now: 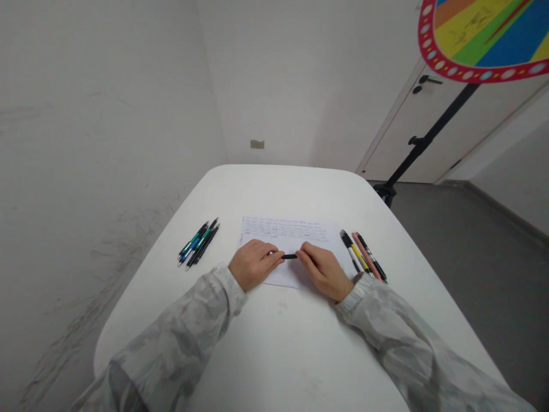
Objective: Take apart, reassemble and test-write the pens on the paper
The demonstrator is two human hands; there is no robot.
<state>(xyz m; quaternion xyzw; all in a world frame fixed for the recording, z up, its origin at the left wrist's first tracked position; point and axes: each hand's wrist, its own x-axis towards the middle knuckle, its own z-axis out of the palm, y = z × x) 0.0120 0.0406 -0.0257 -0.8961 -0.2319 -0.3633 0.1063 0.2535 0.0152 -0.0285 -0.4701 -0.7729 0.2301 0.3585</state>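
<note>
Between my two hands a black pen (290, 256) lies level, a short dark stretch of it showing. My left hand (256, 264) pinches its left end, and my right hand (325, 271) pinches the right end. Both ends are hidden by the fingers. Under the hands lies a white sheet of paper (283, 278), its upper part covered with rows of handwriting. Left of the paper is a group of several pens (199, 245), dark, green and blue. To the right, close to my right sleeve, lie several more pens (362, 252), among them yellow, pink and black ones.
The white table (274, 191) has rounded corners and stands near a scuffed wall (94, 126) on the left. Beyond its right edge, a black stand (420, 146) carries a colourful wheel (484, 40) before a white door (454, 114). Grey floor shows at right.
</note>
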